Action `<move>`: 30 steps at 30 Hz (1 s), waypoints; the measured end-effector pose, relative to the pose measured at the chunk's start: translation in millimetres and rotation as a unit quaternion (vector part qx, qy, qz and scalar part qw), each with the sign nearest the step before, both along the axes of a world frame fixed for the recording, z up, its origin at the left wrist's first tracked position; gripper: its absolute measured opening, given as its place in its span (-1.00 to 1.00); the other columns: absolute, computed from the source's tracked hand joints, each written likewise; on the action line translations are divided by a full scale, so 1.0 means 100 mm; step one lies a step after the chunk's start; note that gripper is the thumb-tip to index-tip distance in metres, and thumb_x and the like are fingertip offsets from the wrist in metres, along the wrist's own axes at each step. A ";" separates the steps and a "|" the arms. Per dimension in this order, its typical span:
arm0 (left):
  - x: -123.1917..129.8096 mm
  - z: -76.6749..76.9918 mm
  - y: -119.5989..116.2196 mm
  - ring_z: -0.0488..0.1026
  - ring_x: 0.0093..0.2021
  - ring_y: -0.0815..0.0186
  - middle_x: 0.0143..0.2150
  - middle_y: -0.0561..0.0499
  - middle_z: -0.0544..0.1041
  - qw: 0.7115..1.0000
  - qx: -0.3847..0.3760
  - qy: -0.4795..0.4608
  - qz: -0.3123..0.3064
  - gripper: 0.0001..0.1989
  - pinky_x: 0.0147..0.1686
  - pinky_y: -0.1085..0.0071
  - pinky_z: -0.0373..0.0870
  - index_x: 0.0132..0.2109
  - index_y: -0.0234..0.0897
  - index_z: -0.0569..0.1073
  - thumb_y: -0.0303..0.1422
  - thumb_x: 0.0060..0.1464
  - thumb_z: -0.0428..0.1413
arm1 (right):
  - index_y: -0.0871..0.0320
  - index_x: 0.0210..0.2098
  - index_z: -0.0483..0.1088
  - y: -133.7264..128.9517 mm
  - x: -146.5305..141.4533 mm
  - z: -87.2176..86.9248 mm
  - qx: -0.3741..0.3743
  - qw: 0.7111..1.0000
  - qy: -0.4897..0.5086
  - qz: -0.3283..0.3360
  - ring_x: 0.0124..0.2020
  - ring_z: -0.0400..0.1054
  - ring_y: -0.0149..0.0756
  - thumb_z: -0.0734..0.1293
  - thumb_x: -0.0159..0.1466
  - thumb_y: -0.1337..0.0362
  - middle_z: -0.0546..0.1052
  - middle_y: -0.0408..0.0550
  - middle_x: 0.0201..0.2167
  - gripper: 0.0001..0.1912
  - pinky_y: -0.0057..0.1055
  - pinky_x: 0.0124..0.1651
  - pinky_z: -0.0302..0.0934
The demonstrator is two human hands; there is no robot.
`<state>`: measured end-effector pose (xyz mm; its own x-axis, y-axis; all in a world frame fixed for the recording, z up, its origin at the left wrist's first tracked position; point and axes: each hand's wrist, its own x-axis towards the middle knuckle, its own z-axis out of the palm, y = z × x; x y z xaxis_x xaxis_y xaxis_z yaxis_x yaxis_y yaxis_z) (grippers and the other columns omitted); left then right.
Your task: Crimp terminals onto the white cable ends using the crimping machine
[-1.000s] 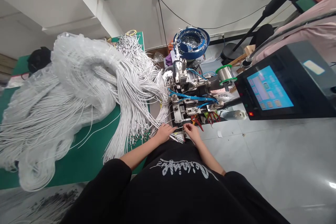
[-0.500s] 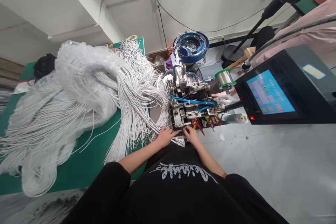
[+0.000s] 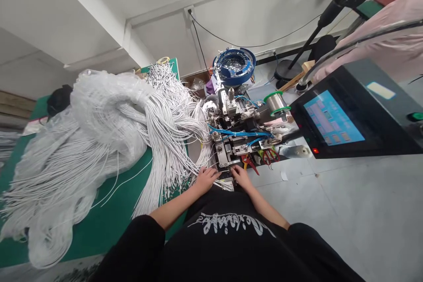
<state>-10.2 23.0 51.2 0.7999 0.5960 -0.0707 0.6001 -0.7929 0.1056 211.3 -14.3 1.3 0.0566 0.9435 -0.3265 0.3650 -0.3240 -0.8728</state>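
At the front edge of a metal wire-processing machine, my two hands work close together. My left hand has its fingers bent in a pinch, with a thin white cable showing at its fingertips. On the other side of a small gap, my right hand curls at the machine's front; what its fingertips pinch is too small to make out. Beside my left hand, a thick bundle of white cables spreads over the green table. A few cable ends lie just below the hands.
Plastic-wrapped cables cover the table's left. Behind the machine stands a blue bowl feeder, with a wire spool to its right. A touchscreen box overhangs the right side. Red-handled pliers lie near my right hand. A person's pink garment shows far right.
The view has shifted slightly, so the scene sits lower. My left hand has drawn back a little to the left from my right hand, its index finger less extended.
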 end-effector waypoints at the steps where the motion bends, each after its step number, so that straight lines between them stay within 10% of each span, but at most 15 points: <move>1: -0.02 0.00 -0.01 0.33 -0.04 0.24 -0.03 -0.06 0.45 1.000 0.001 -0.003 0.003 -0.58 -0.04 0.25 0.05 0.13 -0.12 0.35 -0.47 0.12 -0.02 | 0.14 -0.52 0.26 0.00 0.00 0.01 -0.010 1.000 -0.003 0.000 -0.49 0.22 -0.32 0.11 0.20 0.01 0.36 -0.13 -0.58 -0.64 -0.45 -0.40 0.06; 10: -0.10 0.05 -0.11 0.23 0.15 0.15 0.22 -0.11 0.29 0.999 0.017 0.010 0.039 -0.46 0.06 0.18 0.06 0.21 -0.15 0.26 -0.48 0.05 0.00 | 0.14 -0.54 0.29 -0.06 0.10 0.14 -0.025 0.997 -0.069 -0.009 -0.52 0.23 -0.31 0.07 0.23 0.02 0.39 -0.09 -0.60 -0.60 -0.45 -0.42 0.00; 16: -0.13 0.00 -0.06 0.37 -0.03 0.26 -0.01 -0.09 0.46 0.996 0.021 -0.088 -0.011 -0.63 0.00 0.24 0.17 0.06 -0.15 0.41 -0.51 0.16 -0.08 | 0.16 -0.51 0.35 -0.06 0.10 0.39 0.008 0.999 -0.051 0.006 -0.54 0.20 -0.35 0.13 0.22 0.08 0.39 -0.11 -0.60 -0.65 -0.46 -0.44 0.01; 25: -0.10 0.07 -0.02 0.42 -0.31 0.32 -0.22 -0.10 0.48 0.993 0.014 -0.117 -0.006 -0.70 -0.34 0.41 0.34 0.02 -0.28 0.43 -0.41 0.20 -0.07 | 0.17 -0.42 0.46 -0.11 0.01 0.75 0.009 0.973 0.043 0.226 -0.50 0.25 -0.40 0.23 0.22 0.03 0.46 -0.13 -0.53 -0.65 -0.51 -0.44 0.02; 30: -0.07 0.12 -0.02 0.43 -0.24 0.29 -0.20 -0.11 0.47 0.991 -0.013 -0.132 -0.027 -0.60 -0.28 0.38 0.40 0.06 -0.29 0.41 -0.54 0.09 -0.09 | 0.19 -0.46 0.43 -0.15 0.02 0.77 0.003 0.974 0.034 0.223 -0.52 0.23 -0.42 0.26 0.20 0.12 0.45 -0.14 -0.55 -0.72 -0.52 -0.44 0.02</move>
